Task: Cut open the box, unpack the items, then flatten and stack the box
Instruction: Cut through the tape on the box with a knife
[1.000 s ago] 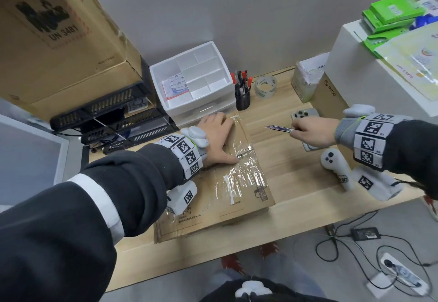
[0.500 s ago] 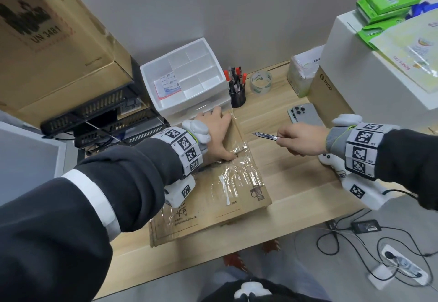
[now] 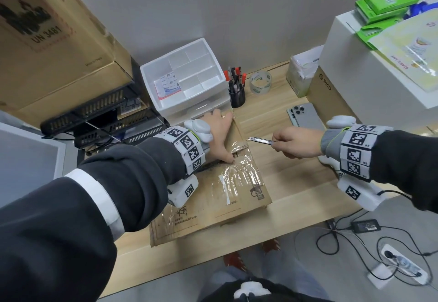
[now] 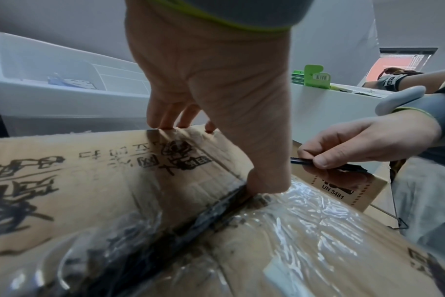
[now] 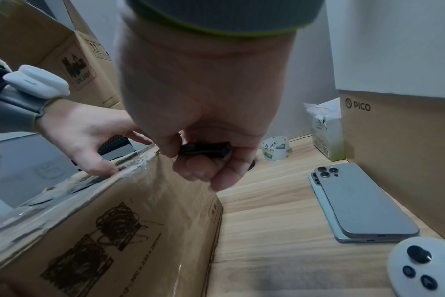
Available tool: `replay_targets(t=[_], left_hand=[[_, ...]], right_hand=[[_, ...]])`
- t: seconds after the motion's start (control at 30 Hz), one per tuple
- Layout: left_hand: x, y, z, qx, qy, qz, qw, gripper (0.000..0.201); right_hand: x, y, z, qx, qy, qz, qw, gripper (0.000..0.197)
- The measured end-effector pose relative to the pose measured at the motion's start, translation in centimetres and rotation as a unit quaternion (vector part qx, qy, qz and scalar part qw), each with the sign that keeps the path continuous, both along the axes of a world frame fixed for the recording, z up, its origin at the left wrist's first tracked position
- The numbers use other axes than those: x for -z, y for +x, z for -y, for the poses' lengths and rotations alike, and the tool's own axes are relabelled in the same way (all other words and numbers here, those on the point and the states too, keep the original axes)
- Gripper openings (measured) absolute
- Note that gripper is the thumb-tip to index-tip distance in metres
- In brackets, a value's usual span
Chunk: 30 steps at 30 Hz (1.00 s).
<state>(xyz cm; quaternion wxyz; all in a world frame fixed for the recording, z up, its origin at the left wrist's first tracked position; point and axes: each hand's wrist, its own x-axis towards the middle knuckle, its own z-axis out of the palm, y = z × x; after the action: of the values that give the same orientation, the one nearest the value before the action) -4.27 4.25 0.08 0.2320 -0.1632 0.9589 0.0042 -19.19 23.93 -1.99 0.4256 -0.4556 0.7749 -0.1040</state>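
A taped brown cardboard box [image 3: 208, 197] stands on the wooden desk [image 3: 291, 176], its top seam covered in shiny clear tape [image 3: 239, 171]. My left hand [image 3: 219, 135] lies flat on the box's far end, fingers straight, thumb pressing at the seam [image 4: 264, 180]. My right hand [image 3: 294, 141] grips a slim utility knife [image 3: 260, 139], blade pointing left, its tip just off the box's right top edge. In the right wrist view the knife's dark handle [image 5: 203, 149] sits between curled fingers beside the box's side wall [image 5: 130, 221].
A white drawer organiser [image 3: 187, 81] and pen cup [image 3: 237, 95] stand right behind the box. A tape roll [image 3: 260, 82], stacked phones [image 3: 305, 118] and a white controller [image 5: 424, 267] lie to the right. A PICO carton [image 3: 331, 102] and large cartons [image 3: 54, 38] flank the desk.
My right hand has carried the knife leftward toward the box's right edge. The left hand has stayed pressed on the box top.
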Motion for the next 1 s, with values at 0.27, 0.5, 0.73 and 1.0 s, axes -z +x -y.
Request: replay_targets(t=[0.27, 0.5, 0.73, 1.0], left_hand=[[0.3, 0.4, 0.7, -0.007, 0.012, -0.021, 1.000, 0.106], [0.5, 0.5, 1.1, -0.015, 0.003, -0.030, 0.999, 0.103], [0.5, 0.6, 1.3, -0.015, 0.004, -0.038, 0.999, 0.099], [0.7, 0.5, 1.5, -0.016, 0.008, -0.049, 0.999, 0.097]], right_hand=[[0.0, 0.3, 0.2, 0.017, 0.009, 0.032, 0.999, 0.025], [0.0, 0.8, 0.5, 0.023, 0.010, 0.043, 0.999, 0.025], [0.1, 1.1, 0.3, 0.022, 0.009, 0.030, 0.999, 0.023], [0.3, 1.3, 0.1, 0.020, 0.001, 0.020, 1.000, 0.026]])
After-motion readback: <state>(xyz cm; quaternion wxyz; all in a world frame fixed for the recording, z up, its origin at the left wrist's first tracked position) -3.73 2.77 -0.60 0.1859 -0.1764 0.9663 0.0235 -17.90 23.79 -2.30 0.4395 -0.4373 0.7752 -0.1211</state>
